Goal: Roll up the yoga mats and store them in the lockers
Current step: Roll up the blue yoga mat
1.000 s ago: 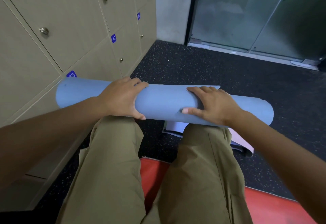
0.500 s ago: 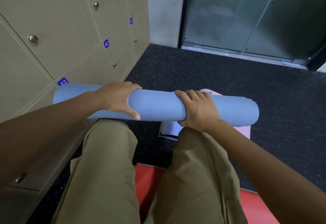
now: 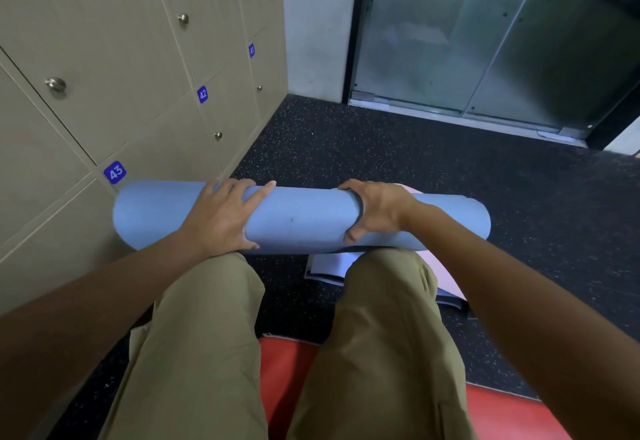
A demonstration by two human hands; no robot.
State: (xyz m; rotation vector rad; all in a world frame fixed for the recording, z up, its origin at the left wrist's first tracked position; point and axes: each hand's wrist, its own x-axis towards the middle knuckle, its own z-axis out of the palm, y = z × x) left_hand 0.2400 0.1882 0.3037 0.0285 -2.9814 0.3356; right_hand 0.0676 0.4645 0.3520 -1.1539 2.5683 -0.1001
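2 hands hold 1 rolled blue mat (image 3: 298, 220) that lies across my knees. My left hand (image 3: 221, 218) rests on top of it, with the fingers (image 3: 258, 194) straight and spread and the thumb under the near side. My right hand (image 3: 375, 209) grips it, fingers curled over the top. The mat's left end is near the lockers (image 3: 114, 69), just by the blue tag that says 43 (image 3: 115, 172). Another mat (image 3: 332, 265) lies on the dark floor (image 3: 381, 149) under my right knee.
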